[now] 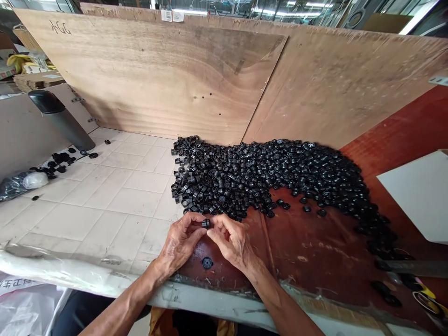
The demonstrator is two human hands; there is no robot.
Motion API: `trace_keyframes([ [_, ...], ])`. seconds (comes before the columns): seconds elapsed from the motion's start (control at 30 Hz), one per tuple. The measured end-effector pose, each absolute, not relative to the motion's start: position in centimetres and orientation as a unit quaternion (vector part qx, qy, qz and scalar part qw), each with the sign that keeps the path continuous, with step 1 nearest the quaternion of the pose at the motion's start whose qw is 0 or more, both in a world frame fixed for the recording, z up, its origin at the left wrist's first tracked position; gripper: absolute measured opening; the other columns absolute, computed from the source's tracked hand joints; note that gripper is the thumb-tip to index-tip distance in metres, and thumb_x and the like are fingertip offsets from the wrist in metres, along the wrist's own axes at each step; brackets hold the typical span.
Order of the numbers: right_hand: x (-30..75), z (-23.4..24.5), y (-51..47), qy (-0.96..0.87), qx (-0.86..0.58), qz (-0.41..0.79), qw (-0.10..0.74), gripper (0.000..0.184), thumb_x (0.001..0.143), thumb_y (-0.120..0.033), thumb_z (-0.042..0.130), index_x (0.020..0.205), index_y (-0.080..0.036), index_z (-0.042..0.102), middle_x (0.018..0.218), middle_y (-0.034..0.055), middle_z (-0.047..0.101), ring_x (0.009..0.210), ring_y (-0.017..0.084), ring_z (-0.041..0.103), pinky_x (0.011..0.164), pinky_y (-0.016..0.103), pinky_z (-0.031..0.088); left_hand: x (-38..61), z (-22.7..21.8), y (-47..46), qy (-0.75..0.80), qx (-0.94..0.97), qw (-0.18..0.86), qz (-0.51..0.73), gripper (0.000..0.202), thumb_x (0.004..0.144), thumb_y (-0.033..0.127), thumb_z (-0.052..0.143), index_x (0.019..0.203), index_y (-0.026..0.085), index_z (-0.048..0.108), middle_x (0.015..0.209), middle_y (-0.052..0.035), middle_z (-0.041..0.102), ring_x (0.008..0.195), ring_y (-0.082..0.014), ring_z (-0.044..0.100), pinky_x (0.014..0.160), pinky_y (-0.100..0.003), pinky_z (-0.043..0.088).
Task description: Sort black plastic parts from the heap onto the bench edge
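Between my hands is a small black plastic cap-like part (206,224), held over the front of the worktable. My left hand (182,238) pinches it from the left with thumb and fingers. From the right, the fingertips of my right hand (231,238) meet it, closed together; whether they hold a second piece is hidden. Below the hands, a single round black part (207,263) lies on the dark red board (297,242). Just beyond my fingers spreads a big heap of similar black parts (252,172).
A plywood panel (168,74) stands along the back. On the left are a dark bottle (63,121), scattered black pieces (59,161) and a plastic bag (16,184) on pale tile-patterned covering (136,191). At right, a white panel (420,196) and yellow-handled scissors (427,298).
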State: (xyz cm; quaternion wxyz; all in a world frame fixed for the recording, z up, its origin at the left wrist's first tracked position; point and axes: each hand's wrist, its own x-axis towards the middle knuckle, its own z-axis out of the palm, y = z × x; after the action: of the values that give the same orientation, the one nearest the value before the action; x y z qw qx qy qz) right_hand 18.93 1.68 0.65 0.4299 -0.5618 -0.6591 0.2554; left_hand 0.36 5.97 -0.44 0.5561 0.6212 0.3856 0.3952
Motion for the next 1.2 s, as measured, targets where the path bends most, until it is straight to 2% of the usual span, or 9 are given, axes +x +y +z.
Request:
trace_keyframes([
  [0.13, 18.99, 1.15, 1.74, -0.651, -0.562, 0.261, 0.439, 0.026, 0.097, -0.033, 0.064, 0.073, -0.023, 0.063, 0.062, -0.0024, 0.062, 0.056, 0.014, 0.056, 0.056, 0.025, 0.045, 0.33, -0.36, 5.87, 0.381, 0.624, 0.56, 0.39, 0.016, 0.095, 0.031, 0.072, 0.107, 0.022, 0.07, 0.106, -0.0042, 0.078, 0.09, -0.0194, 0.078, 0.085, -0.031, 0.063],
  [0.27, 19.04, 1.23, 1.85, -0.656, -0.547, 0.266, 0.448, 0.01, 0.094, -0.029, 0.066, 0.1, -0.023, 0.072, 0.083, 0.0011, 0.075, 0.071, 0.017, 0.068, 0.067, 0.026, 0.053, 0.37, -0.37, 5.85, 0.375, 0.615, 0.569, 0.396, 0.017, 0.095, 0.033, 0.072, 0.108, 0.022, 0.07, 0.108, -0.0043, 0.078, 0.092, -0.0199, 0.078, 0.087, -0.032, 0.063],
  [0.4, 18.99, 1.25, 1.82, -0.648, -0.569, 0.265, 0.432, 0.015, 0.099, -0.03, 0.062, 0.089, -0.024, 0.072, 0.075, -0.0003, 0.073, 0.066, 0.016, 0.066, 0.062, 0.025, 0.05, 0.41, -0.39, 5.87, 0.37, 0.612, 0.579, 0.392, 0.017, 0.095, 0.033, 0.072, 0.108, 0.022, 0.07, 0.105, -0.0043, 0.079, 0.092, -0.0202, 0.078, 0.085, -0.032, 0.062],
  [0.5, 18.97, 1.1, 1.85, -0.661, -0.545, 0.267, 0.441, 0.013, 0.098, -0.029, 0.063, 0.105, -0.023, 0.072, 0.083, 0.0013, 0.075, 0.072, 0.017, 0.069, 0.066, 0.025, 0.052, 0.42, -0.37, 5.87, 0.365, 0.593, 0.598, 0.398, 0.018, 0.095, 0.032, 0.073, 0.109, 0.022, 0.07, 0.102, -0.0032, 0.079, 0.091, -0.0191, 0.076, 0.085, -0.031, 0.061],
  [0.6, 18.96, 0.85, 1.93, -0.662, -0.555, 0.246, 0.439, 0.024, 0.103, -0.029, 0.054, 0.086, -0.023, 0.07, 0.07, 0.0003, 0.069, 0.063, 0.016, 0.064, 0.063, 0.025, 0.049, 0.42, -0.36, 5.86, 0.367, 0.586, 0.606, 0.394, 0.019, 0.093, 0.031, 0.074, 0.109, 0.021, 0.07, 0.098, -0.0028, 0.078, 0.088, -0.0187, 0.075, 0.082, -0.03, 0.061],
  [0.73, 19.02, 0.89, 1.84, -0.662, -0.558, 0.245, 0.436, 0.015, 0.1, -0.03, 0.06, 0.092, -0.023, 0.071, 0.074, 0.0006, 0.07, 0.065, 0.017, 0.064, 0.063, 0.026, 0.048, 0.36, -0.57, 5.83, 0.363, 0.58, 0.612, 0.397, 0.019, 0.094, 0.032, 0.074, 0.11, 0.021, 0.07, 0.1, -0.0033, 0.078, 0.091, -0.019, 0.075, 0.085, -0.031, 0.06],
  [0.83, 19.13, 1.01, 1.76, -0.662, -0.563, 0.238, 0.434, 0.023, 0.1, -0.029, 0.059, 0.08, -0.023, 0.066, 0.069, -0.0007, 0.066, 0.061, 0.016, 0.06, 0.063, 0.026, 0.048, 0.29, -0.8, 5.8, 0.365, 0.579, 0.613, 0.395, 0.019, 0.095, 0.032, 0.074, 0.11, 0.021, 0.07, 0.101, -0.0037, 0.078, 0.092, -0.0191, 0.075, 0.086, -0.031, 0.06],
  [0.97, 19.24, 0.86, 1.87, -0.668, -0.532, 0.256, 0.453, 0.011, 0.096, -0.024, 0.062, 0.103, -0.022, 0.07, 0.092, 0.0032, 0.074, 0.075, 0.017, 0.068, 0.068, 0.026, 0.052, 0.23, -0.84, 5.84, 0.364, 0.581, 0.611, 0.395, 0.019, 0.095, 0.032, 0.073, 0.111, 0.022, 0.07, 0.102, -0.0038, 0.078, 0.093, -0.0193, 0.075, 0.088, -0.031, 0.059],
  [1.2, 19.01, 0.7, 1.63, -0.663, -0.539, 0.272, 0.443, 0.009, 0.094, -0.025, 0.06, 0.098, -0.023, 0.068, 0.086, 0.0025, 0.072, 0.074, 0.018, 0.067, 0.072, 0.027, 0.053, 0.32, -0.44, 5.82, 0.398, 0.567, 0.629, 0.354, 0.025, 0.091, 0.036, 0.076, 0.107, 0.018, 0.069, 0.09, -0.0037, 0.077, 0.083, -0.0187, 0.073, 0.077, -0.029, 0.056],
])
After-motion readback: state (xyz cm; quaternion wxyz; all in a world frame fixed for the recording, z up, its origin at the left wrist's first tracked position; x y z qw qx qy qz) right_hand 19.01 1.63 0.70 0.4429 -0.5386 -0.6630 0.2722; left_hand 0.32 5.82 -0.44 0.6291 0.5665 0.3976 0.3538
